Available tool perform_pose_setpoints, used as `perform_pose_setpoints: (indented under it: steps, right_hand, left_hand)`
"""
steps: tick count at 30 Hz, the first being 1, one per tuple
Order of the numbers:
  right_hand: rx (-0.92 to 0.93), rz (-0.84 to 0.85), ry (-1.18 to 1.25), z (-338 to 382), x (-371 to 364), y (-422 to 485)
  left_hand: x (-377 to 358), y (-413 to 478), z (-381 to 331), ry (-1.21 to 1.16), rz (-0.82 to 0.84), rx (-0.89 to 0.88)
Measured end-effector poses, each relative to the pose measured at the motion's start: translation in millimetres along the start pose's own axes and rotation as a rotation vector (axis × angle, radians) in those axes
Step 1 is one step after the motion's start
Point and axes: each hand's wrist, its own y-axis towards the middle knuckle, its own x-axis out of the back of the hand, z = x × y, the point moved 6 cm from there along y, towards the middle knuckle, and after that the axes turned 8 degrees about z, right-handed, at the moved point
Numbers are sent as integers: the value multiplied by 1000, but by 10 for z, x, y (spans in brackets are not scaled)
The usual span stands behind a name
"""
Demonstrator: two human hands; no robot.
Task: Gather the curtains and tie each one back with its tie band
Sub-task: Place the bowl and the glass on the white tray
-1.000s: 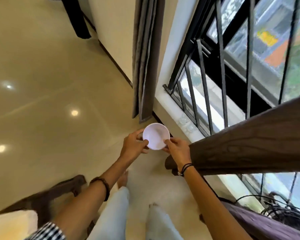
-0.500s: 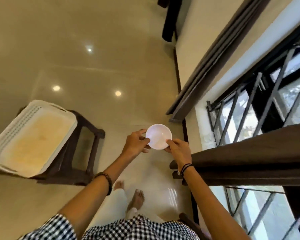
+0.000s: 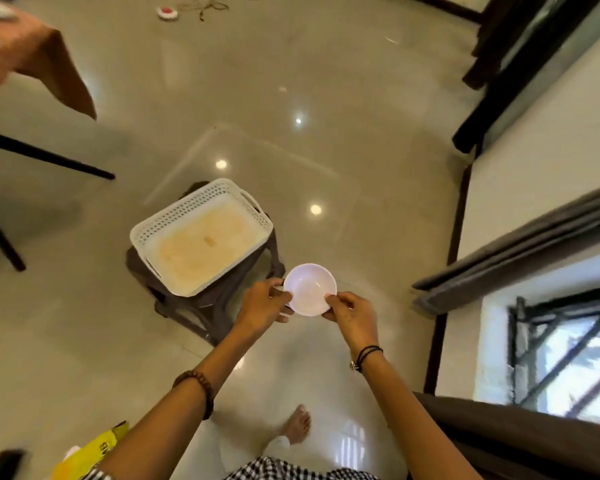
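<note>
White bowl (image 3: 310, 289) held level above the floor (image 3: 326, 150), opening facing up, pinched at opposite rim edges: left hand (image 3: 264, 304) closed on the left edge, right hand (image 3: 352, 315) on the right. Grey curtain (image 3: 520, 247) hanging gathered beside window (image 3: 568, 358), long axis along the wall. White basket (image 3: 201, 233) on stool (image 3: 208, 303), just left.

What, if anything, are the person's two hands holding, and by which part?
A small white bowl, gripped at its rim: the left hand pinches the left edge, the right hand the right edge. The bowl looks empty.
</note>
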Motion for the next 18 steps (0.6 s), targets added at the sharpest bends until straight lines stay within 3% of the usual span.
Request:
perform_pose_setpoints:
  steps: [7, 18]
  right_hand:
    - [42, 38, -28, 484, -991, 420]
    - [-64, -128, -4, 887, -2506, 1431]
  left_hand:
    - [1118, 416, -3, 28, -105, -53]
    - [2627, 1757, 40, 159, 12, -53]
